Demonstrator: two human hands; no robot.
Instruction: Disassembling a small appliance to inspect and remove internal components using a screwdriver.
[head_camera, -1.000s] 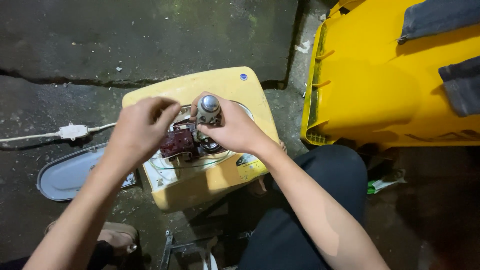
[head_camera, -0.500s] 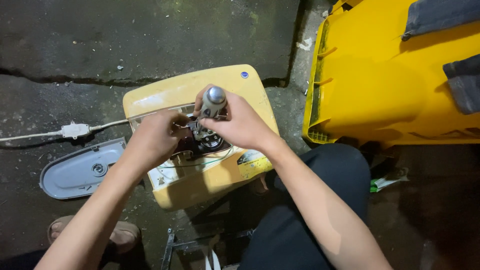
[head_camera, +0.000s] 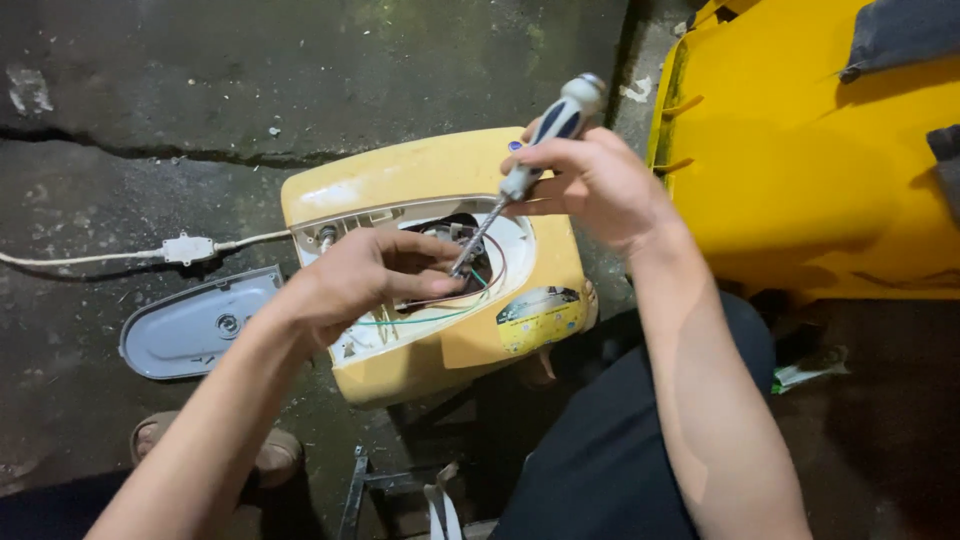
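A view looking down at a person crouched over a yellow appliance casing (head_camera: 430, 180) lying on dark, cracked concrete floor (head_camera: 150, 80). The casing's oval opening faces up, exposing dark parts and thin red and green wires (head_camera: 440, 312) inside. The right hand (head_camera: 600, 185), above the casing's upper right edge, has its grip closed around a screwdriver (head_camera: 530, 150) with a grey and blue handle; the metal shaft slants down and left so its tip reaches into the opening. The left hand (head_camera: 365, 280) lies over the opening, fingers curled into it right beside the screwdriver tip, apparently steadying something there; whether its grip is clamped on a part cannot be told, since the fingertips are hidden. Left of the casing lies a grey oval cover plate (head_camera: 195, 325), inner side up, seemingly set aside from the opening. A white cable with a small junction (head_camera: 185, 248) runs from the casing's left end. Right of the casing stands a large yellow plastic bin (head_camera: 800, 170)
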